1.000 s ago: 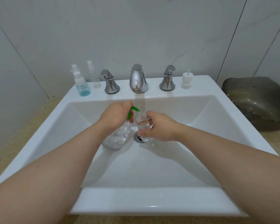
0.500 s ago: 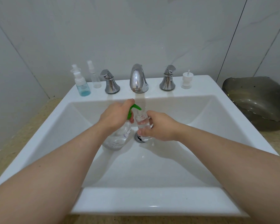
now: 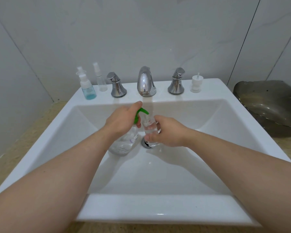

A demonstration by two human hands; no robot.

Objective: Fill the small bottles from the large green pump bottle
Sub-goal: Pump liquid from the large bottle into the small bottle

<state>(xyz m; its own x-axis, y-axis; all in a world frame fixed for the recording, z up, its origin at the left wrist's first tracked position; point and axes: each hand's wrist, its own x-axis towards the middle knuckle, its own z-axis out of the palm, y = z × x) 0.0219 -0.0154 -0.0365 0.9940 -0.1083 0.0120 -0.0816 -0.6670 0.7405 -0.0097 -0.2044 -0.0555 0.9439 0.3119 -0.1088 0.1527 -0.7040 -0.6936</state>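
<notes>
Hands meet low in the sink, right above the drain [image 3: 145, 144]. The left hand [image 3: 122, 121] is wrapped round the neck of the large pump bottle [image 3: 123, 143], with the forefinger lifted over the green pump head [image 3: 142, 112]. The bottle's clear body leans toward the person inside the basin. The right hand [image 3: 169, 132] pinches a small clear bottle [image 3: 149, 129] between thumb and fingers and holds it upright just beside the big one, its open mouth under the green nozzle. Some clear liquid shows inside it.

On the back ledge of the white sink [image 3: 158, 209] stands a chrome faucet [image 3: 145, 81] between two chrome handles. Left of them are a small bottle with blue liquid [image 3: 88, 89], a slim clear spray bottle [image 3: 100, 80] and one more white-topped bottle partly hidden behind the blue one. A loose white pump cap [image 3: 196, 83] stands to the right. On the beige counter [image 3: 15, 148] off to the right sits a dark bowl [image 3: 267, 106].
</notes>
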